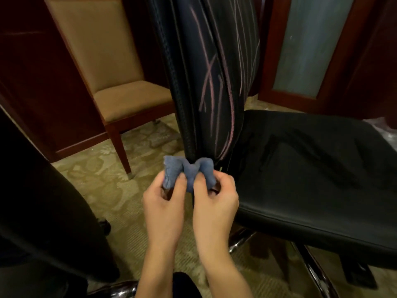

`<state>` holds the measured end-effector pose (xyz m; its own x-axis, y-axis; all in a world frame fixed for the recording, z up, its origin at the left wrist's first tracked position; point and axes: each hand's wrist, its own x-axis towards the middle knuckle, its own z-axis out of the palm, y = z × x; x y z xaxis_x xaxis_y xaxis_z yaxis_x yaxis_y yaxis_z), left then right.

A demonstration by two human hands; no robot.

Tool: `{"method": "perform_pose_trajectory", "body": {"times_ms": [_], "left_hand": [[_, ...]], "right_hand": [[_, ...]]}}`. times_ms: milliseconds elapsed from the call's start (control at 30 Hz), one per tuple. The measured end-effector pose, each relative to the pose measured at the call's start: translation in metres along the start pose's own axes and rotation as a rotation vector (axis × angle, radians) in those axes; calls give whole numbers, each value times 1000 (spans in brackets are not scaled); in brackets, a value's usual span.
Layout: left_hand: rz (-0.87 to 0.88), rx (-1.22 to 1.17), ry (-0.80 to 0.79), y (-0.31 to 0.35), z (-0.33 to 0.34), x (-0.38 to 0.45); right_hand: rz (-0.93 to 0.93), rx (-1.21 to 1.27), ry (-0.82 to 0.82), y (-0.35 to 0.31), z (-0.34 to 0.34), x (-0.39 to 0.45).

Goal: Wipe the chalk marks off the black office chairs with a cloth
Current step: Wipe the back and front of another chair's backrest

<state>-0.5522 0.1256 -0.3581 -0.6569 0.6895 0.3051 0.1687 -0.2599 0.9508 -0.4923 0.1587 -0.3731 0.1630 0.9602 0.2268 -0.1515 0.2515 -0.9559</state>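
Observation:
A black office chair stands before me, its backrest (206, 61) upright at centre and crossed by several pink chalk marks (209, 82). Its black seat (311, 168) spreads to the right. A small blue cloth (189, 172) is bunched in front of the backrest's lower edge. My left hand (163, 203) pinches the cloth's left side and my right hand (214, 201) pinches its right side, thumbs on top. Both hands sit close together just below the chalked area, apart from the backrest.
A tan upholstered wooden chair (120, 87) stands at the back left. Another black chair (43, 201) fills the left edge. The office chair's chrome base legs (309, 267) spread at lower right. A frosted glass door panel (309, 44) is behind. Patterned carpet covers the floor.

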Motion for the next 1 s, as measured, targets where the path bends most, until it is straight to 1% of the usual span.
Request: {"method": "perform_pose_trajectory", "body": {"times_ms": [67, 167, 267, 333, 500, 633, 733, 833, 1000], "left_hand": [[-29, -9, -2, -2, 0, 4], [-116, 18, 10, -19, -4, 3], [-221, -2, -22, -32, -4, 9], [-259, -21, -28, -34, -1, 14], [-229, -7, -45, -25, -3, 13], [-202, 28, -95, -8, -6, -5], [-89, 156, -59, 1, -2, -16], [83, 253, -50, 27, 2, -16], [380, 163, -34, 104, 3, 4]], "right_hand": [[0, -10, -25, 2, 2, 1], [7, -82, -52, 23, -2, -5], [46, -84, -77, 31, -3, -3], [41, -117, -99, 31, 1, 3], [-26, -174, -72, 26, 4, 8], [-81, -107, 17, 12, -9, -2], [-133, -95, 94, -2, -21, -5], [-188, -85, 81, -29, -25, -8], [-361, -32, 27, -103, -17, -3]]}}
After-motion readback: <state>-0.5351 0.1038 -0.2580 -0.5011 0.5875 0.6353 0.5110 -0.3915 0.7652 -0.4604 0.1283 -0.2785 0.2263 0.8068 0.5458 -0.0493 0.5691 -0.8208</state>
